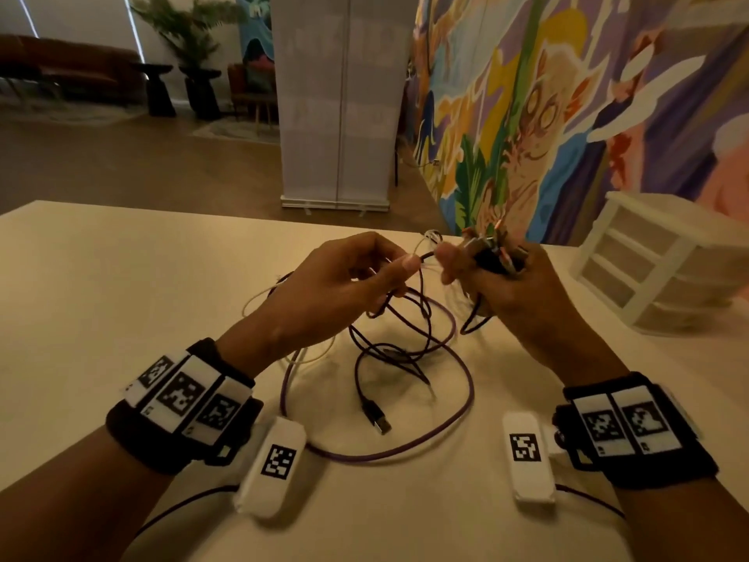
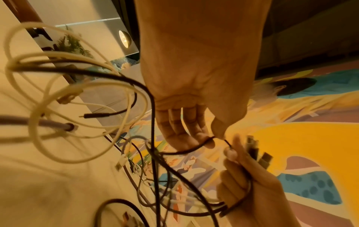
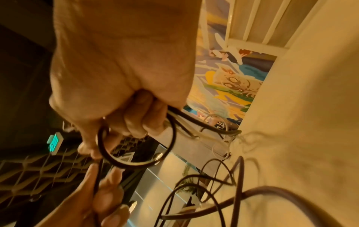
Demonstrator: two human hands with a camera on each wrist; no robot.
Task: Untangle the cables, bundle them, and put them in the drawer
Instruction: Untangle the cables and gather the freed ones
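Tangled cables [image 1: 409, 342] crowd table [image 1: 121, 277] before drawer unit [image 1: 648, 261].

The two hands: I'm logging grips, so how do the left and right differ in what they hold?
The left hand pinches a single dark braided cable between thumb and fingertips; the right hand is fisted around a bunch of gathered cable plug ends. Left fingers are loosely extended, right fingers tightly curled. Both are raised above the cream-coloured table.

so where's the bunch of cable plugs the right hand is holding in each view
Head: the bunch of cable plugs sticks up from the right hand, right of centre, above the table.
Left wrist: lower right, the plug ends fan out above that hand's fingers.
Right wrist: plugs hidden inside the fist; only cable loops show.
Shared landmark: the colourful mural.
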